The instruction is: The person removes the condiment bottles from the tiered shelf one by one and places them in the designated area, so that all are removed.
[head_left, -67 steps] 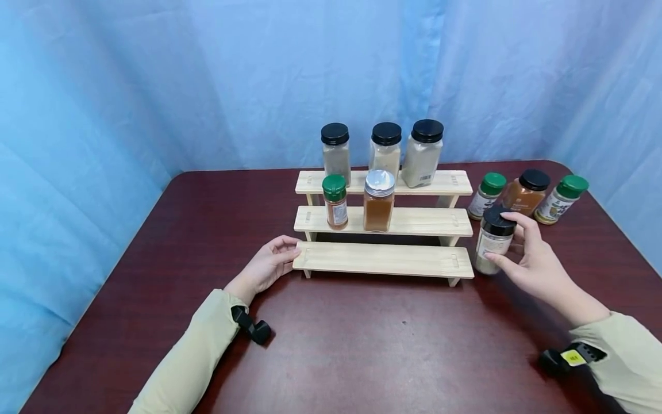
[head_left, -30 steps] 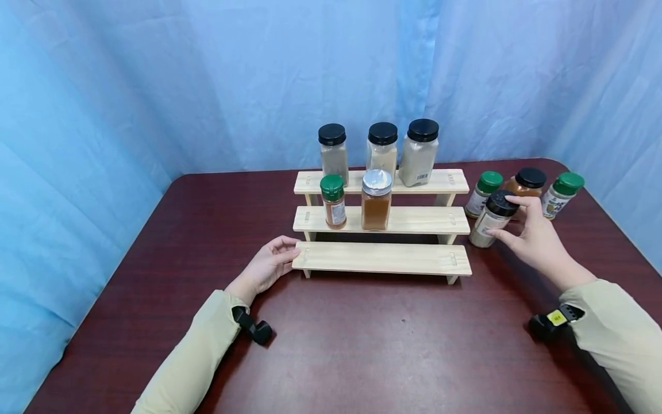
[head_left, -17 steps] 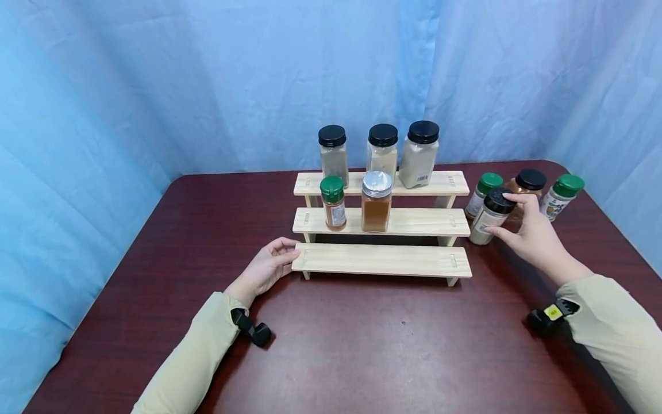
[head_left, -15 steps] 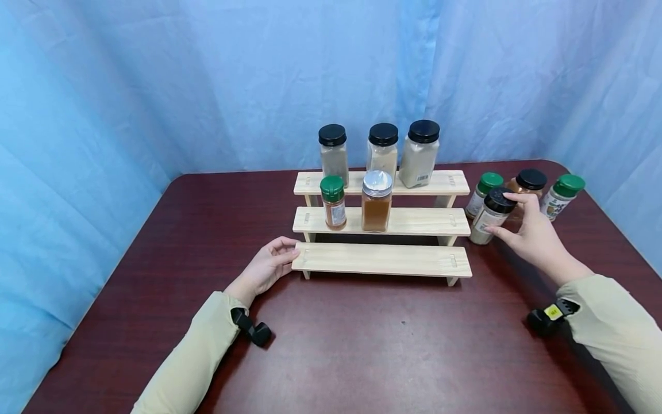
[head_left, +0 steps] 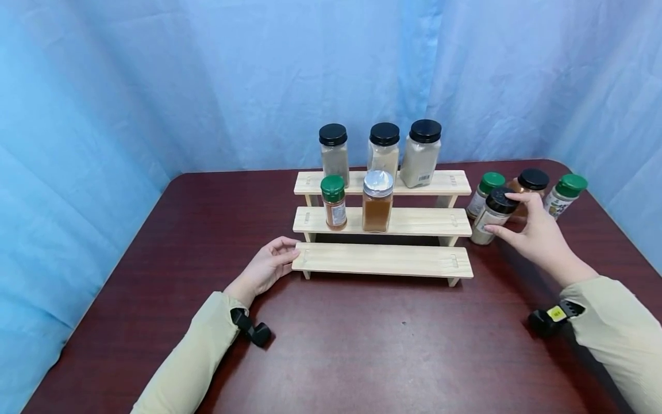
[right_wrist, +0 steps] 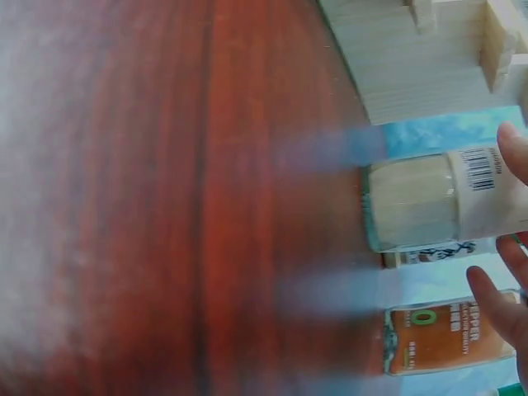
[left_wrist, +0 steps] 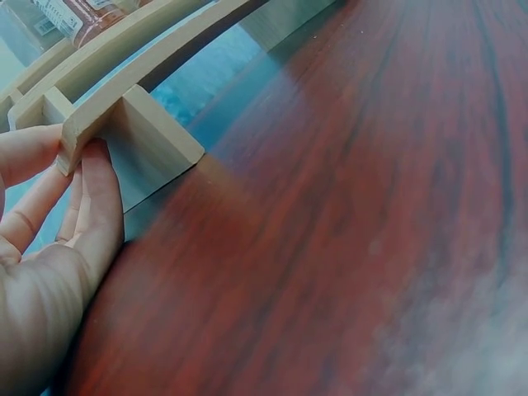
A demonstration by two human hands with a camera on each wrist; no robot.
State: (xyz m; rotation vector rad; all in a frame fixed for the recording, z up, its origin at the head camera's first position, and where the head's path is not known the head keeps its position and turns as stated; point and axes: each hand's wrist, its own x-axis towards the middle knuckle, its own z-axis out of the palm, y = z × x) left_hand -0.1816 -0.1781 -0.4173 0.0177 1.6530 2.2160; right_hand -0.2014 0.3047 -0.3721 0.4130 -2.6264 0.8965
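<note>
The right hand [head_left: 535, 236] has its grip closed round the black-capped spice jar [head_left: 491, 217], thumb low on the body and fingers at the cap, with the jar standing upright on the table [head_left: 362, 345] just off the right end of the wooden stepped rack [head_left: 414, 221]. From that grip the rack's free shelf space lies to the left. The left hand [head_left: 266, 267] is well apart from the jar, its fingers pinching the lowest step's left end.
</note>
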